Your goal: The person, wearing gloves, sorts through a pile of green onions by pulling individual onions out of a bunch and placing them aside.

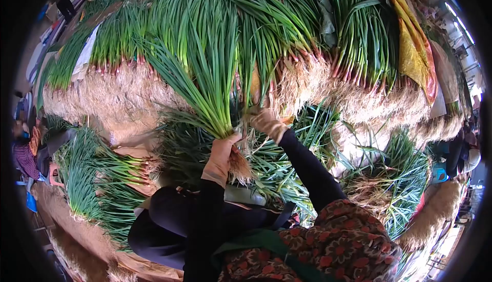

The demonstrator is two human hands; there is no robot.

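My left hand (pixel 219 159), in a pale glove, is wrapped round the lower stalks of a bunch of green garlic (pixel 215 97). The long leaves fan upward and to the left, while reddish bases and tan roots hang below the fist. Just right of the bunch is my gloved right hand (pixel 267 123), its fingers drawn together beside the stalks. Those fingertips are slightly blurred, and what they pinch is hidden. Under both hands lies a loose heap of green leaves (pixel 277 164).
Behind my hands runs a long row of stacked green garlic (pixel 118 41), roots (pixel 113 87) toward me. Smaller piles lie at left (pixel 82 164) and right (pixel 405 179). A yellow sack (pixel 412 61) drapes over the row. Other people sit at the far left (pixel 31 154) and far right (pixel 469 154).
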